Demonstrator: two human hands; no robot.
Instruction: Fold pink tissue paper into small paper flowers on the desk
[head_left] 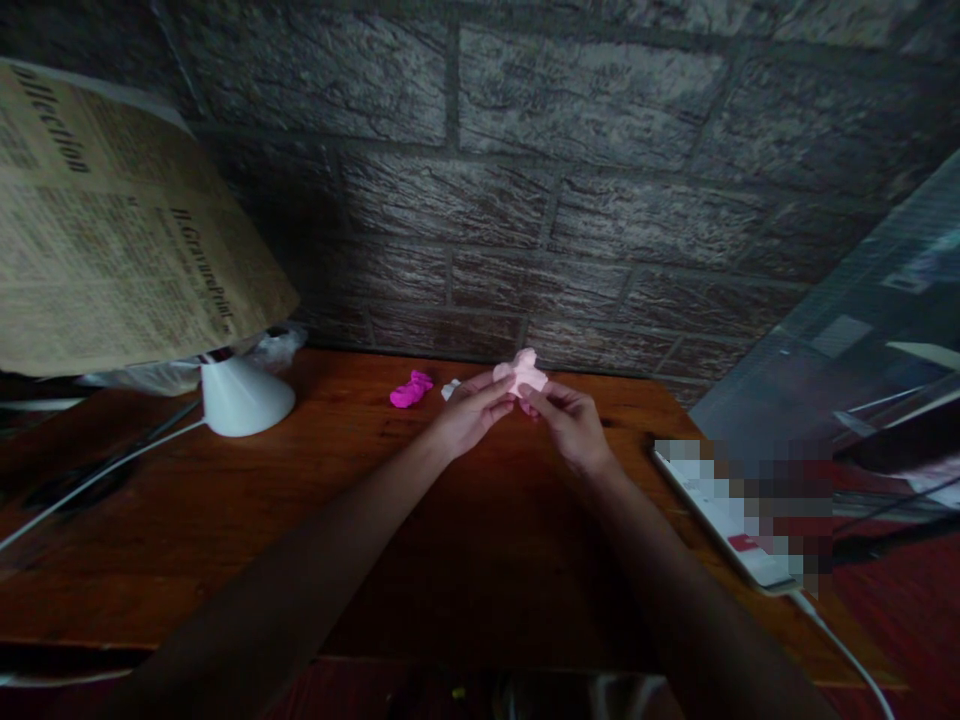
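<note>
Pinching the pink piece (528,366) with both hands is the step I see in hand. From my far-off seat, I look down at it over the far part of the table (337,500), near the wall (637,90). The left hand (477,410) has its thumb and fingers closed on the left side of the piece. The right hand (568,422) grips the right side the same way. A darker pink bit (529,408) shows just below; I cannot tell if it is joined on. The piece looks soft, but it is too dim for me to say what it is made of.

Just left of the left hand sits a white bit (450,389), and a bright pink lump (411,390) lies farther left. The lamp (247,397) stands well off to the left. On the right is a phone (709,505), partly blurred.

I think the next move calls for light thumbs and both hands working together. Pull too hard, and the piece could bend or tear.
</note>
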